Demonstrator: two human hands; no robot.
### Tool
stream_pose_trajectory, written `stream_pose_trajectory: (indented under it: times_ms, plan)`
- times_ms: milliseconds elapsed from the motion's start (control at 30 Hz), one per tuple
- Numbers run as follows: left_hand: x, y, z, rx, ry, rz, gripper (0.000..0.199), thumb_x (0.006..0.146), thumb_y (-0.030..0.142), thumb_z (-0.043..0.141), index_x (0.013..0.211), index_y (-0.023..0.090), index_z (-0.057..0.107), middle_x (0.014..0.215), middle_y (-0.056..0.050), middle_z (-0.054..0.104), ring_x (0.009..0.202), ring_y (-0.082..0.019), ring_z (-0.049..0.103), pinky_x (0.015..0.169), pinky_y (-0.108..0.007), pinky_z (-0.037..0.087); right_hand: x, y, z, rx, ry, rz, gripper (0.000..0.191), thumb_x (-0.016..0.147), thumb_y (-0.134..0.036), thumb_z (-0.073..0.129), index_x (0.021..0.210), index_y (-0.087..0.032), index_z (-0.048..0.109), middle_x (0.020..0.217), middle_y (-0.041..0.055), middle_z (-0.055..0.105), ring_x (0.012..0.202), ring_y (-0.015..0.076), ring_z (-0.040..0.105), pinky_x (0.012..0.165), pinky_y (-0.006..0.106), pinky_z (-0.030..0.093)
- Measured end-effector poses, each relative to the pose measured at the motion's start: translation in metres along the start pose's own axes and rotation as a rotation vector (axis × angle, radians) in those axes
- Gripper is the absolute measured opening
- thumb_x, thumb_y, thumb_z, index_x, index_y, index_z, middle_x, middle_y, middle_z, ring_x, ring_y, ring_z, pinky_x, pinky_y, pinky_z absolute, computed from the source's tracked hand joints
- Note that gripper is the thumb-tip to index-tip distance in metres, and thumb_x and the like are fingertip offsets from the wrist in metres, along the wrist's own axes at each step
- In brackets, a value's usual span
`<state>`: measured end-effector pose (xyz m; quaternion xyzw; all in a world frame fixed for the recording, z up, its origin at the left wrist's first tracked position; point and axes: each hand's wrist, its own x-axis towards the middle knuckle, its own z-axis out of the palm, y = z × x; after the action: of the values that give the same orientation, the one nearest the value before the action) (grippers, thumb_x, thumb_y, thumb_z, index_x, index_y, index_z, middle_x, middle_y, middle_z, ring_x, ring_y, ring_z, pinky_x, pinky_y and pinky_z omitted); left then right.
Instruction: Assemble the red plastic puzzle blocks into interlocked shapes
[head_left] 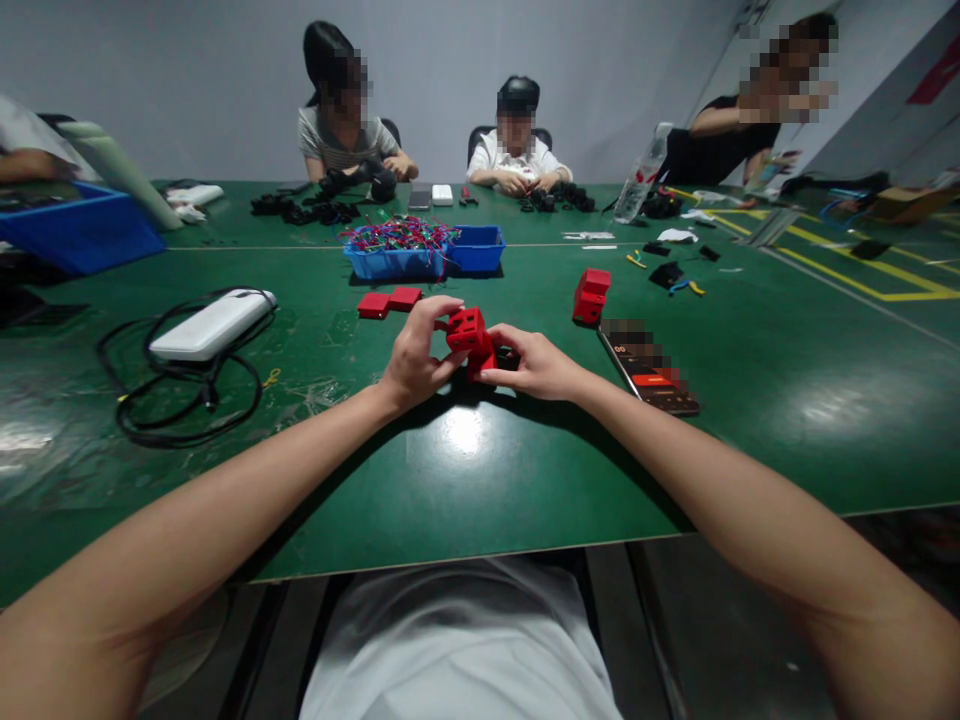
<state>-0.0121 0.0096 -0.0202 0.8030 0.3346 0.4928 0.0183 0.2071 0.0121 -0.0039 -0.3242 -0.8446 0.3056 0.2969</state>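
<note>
Left hand [412, 358] on holed red block [468, 330]

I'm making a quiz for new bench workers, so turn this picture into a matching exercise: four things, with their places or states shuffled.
Things
1. Phone
2. Wires
3. Left hand
4. White device

Places or states
A. Amid loops of black cable
B. Holding red parts
C. To the right of the right hand
D. Heaped in a blue bin

Pairs: 1-C, 2-D, 3-B, 4-A
</note>
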Motion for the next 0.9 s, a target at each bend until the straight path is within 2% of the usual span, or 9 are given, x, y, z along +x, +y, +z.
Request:
stream_pose_trajectory:
  times_ms: [167,300,367,433,500,567,733,900]
  plan:
    - [0.002,0.001,0.001,-0.058,-0.061,-0.120,0.044,0.087,0.036,0.059,0.125,0.015,0.051,0.120,-0.012,0.064,0.105,-0.021,0.064,0.092,-0.033,0.053,0.000,-0.002,0.000,-0.015,-0.011,-0.023,0.041,0.078,-0.042,0.074,0.110,-0.019,0.063,0.104,0.0060,0.073,0.092,0.0207,0.067,0.082,0.033,0.051]
    - [0.004,0.002,0.001,-0.172,-0.170,-0.269,0.044,0.088,0.043,0.059,0.120,0.013,0.055,0.107,-0.009,0.069,0.091,-0.018,0.066,0.081,-0.027,0.052,-0.001,-0.001,0.001,0.123,-0.031,-0.016,0.040,0.078,-0.041,0.074,0.109,-0.018,0.063,0.105,0.0063,0.073,0.096,0.0206,0.068,0.088,0.035,0.051]
    - [0.005,0.002,0.001,-0.200,-0.204,-0.338,0.044,0.088,0.048,0.057,0.112,0.012,0.060,0.096,-0.007,0.070,0.082,-0.017,0.065,0.073,-0.025,0.050,-0.001,-0.001,0.002,0.210,-0.049,0.014,0.040,0.080,-0.043,0.072,0.111,-0.018,0.063,0.107,0.0070,0.073,0.097,0.0202,0.069,0.089,0.036,0.052]
    - [0.006,0.001,0.002,-0.225,-0.250,-0.413,0.044,0.089,0.054,0.052,0.095,0.012,0.065,0.081,-0.004,0.068,0.069,-0.015,0.060,0.065,-0.024,0.046,0.000,-0.001,0.002,0.248,-0.042,0.068,0.040,0.082,-0.044,0.070,0.109,-0.016,0.063,0.105,0.0082,0.072,0.093,0.0196,0.069,0.085,0.036,0.053]
    - [0.007,-0.001,0.003,-0.265,-0.307,-0.480,0.049,0.090,0.059,0.048,0.080,0.013,0.063,0.067,-0.002,0.062,0.059,-0.013,0.055,0.058,-0.023,0.042,0.000,-0.002,0.003,0.263,-0.021,0.118,0.038,0.083,-0.045,0.069,0.106,-0.015,0.064,0.102,0.0084,0.072,0.088,0.0187,0.068,0.081,0.034,0.053]
    - [0.007,-0.003,0.004,-0.315,-0.350,-0.519,0.053,0.088,0.063,0.048,0.073,0.014,0.061,0.060,0.000,0.057,0.053,-0.012,0.051,0.053,-0.023,0.039,0.001,-0.001,0.004,0.308,-0.006,0.150,0.036,0.082,-0.045,0.070,0.102,-0.015,0.064,0.098,0.0074,0.072,0.084,0.0175,0.068,0.078,0.033,0.053]
    - [0.009,0.000,0.001,-0.460,-0.377,-0.558,0.052,0.085,0.065,0.054,0.076,0.015,0.061,0.059,0.001,0.053,0.052,-0.011,0.048,0.052,-0.023,0.037,0.005,0.003,0.006,0.532,-0.001,0.235,0.037,0.079,-0.050,0.071,0.094,-0.017,0.062,0.087,0.0033,0.072,0.079,0.0150,0.067,0.079,0.031,0.052]
    - [0.012,0.006,-0.002,-0.606,-0.405,-0.599,0.047,0.077,0.057,0.067,0.095,0.014,0.065,0.073,-0.001,0.061,0.059,-0.011,0.051,0.056,-0.023,0.042,0.007,0.005,0.003,0.552,0.049,0.290,0.038,0.080,-0.054,0.069,0.091,-0.018,0.065,0.083,0.0016,0.070,0.075,0.0141,0.063,0.077,0.030,0.051]
